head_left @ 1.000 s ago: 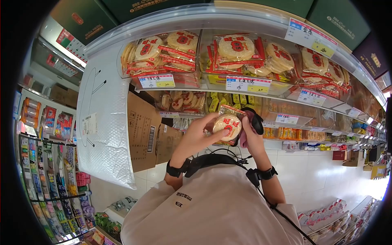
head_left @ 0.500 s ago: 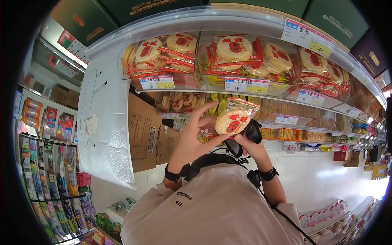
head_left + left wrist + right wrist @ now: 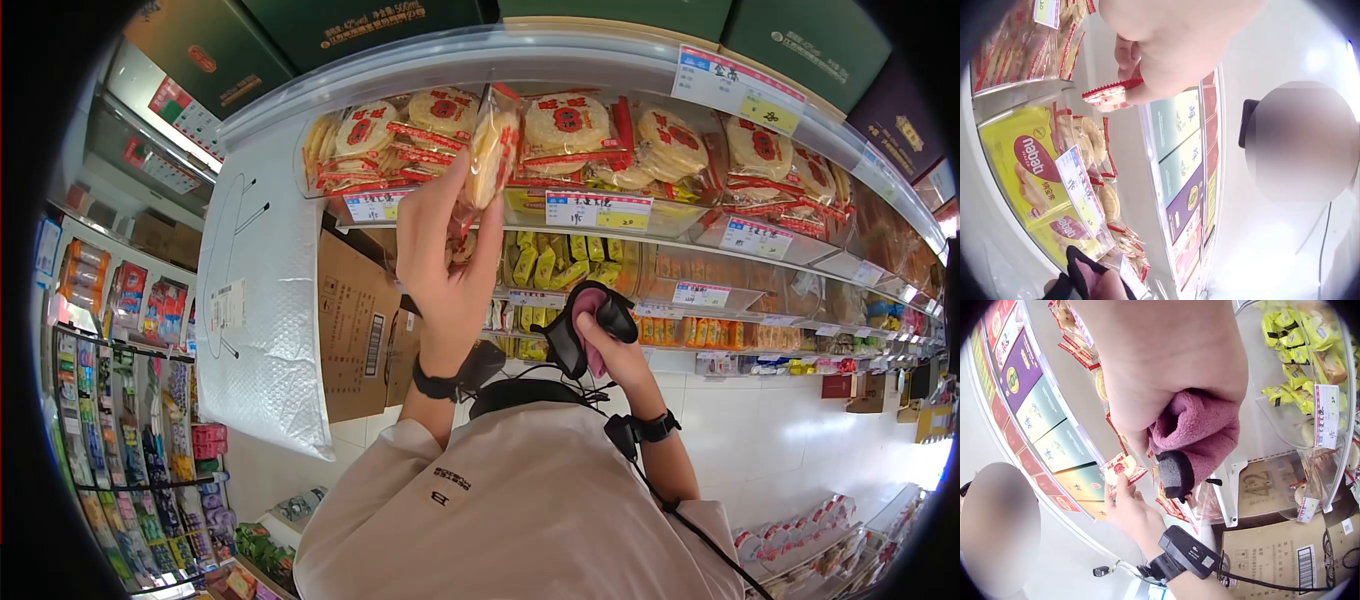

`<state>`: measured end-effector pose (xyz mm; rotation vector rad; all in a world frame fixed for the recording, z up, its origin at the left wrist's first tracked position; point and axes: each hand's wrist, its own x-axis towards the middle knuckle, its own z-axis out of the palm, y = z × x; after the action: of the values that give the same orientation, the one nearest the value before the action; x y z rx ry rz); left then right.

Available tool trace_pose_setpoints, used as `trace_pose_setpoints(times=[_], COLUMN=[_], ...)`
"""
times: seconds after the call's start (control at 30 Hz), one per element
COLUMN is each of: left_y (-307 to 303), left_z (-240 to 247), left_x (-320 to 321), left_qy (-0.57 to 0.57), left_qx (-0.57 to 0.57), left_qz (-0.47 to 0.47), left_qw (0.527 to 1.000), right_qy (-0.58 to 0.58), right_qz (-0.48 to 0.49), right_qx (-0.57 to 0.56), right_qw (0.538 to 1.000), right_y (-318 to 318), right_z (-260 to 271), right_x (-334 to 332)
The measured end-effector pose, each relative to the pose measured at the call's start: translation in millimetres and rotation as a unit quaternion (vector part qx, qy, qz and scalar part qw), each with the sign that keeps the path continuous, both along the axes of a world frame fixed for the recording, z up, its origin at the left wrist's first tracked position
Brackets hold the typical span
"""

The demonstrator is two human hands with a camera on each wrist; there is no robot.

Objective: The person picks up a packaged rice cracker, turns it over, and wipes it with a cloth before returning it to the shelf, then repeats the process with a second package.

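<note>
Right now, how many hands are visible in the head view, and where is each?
2. The left hand holds a packaged cracker before the upper cracker bins; the right hand grips a pink-and-black cloth item lower down. No others show.

Cracker packet (image 3: 492,155) before bins (image 3: 685,207), cloth (image 3: 1204,431) lower right, carton (image 3: 348,322) lower left

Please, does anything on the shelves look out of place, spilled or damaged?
I see no spill or clear damage. The yellow wafer packs look slightly odd: they seem to share one clear bin with rice crackers, a different product.
</note>
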<state>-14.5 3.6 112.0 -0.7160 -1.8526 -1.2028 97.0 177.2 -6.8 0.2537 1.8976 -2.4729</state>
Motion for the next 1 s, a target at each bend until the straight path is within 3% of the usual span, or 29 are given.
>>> trace_pose_setpoints(times=[0.33, 0.47, 0.57, 0.77, 1.0], left_y=[16, 19, 24, 28, 34], left_z=[-11, -7, -4, -6, -3], left_x=[-15, -21, -24, -49, -59], left_qy=[-0.009, 0.011, -0.056, 0.064, 0.049], left_qx=[0.017, 0.02, 0.051, -0.02, -0.016], left_qz=[0.034, 0.056, 0.021, 0.06, 0.072], left_qw=[0.999, 0.998, 0.997, 0.996, 0.996], right_qy=[0.049, 0.006, 0.025, -0.001, -0.007], right_qz=[-0.068, -0.061, -0.066, -0.042, -0.071], right_qx=[0.0, -0.022, -0.028, -0.05, -0.045], right_qw=[0.997, 0.998, 0.997, 0.998, 0.996], right_y=[-1, 2, -1, -1, -7], right_z=[-14, -20, -18, -16, -18], right_x=[5, 9, 8, 10, 11])
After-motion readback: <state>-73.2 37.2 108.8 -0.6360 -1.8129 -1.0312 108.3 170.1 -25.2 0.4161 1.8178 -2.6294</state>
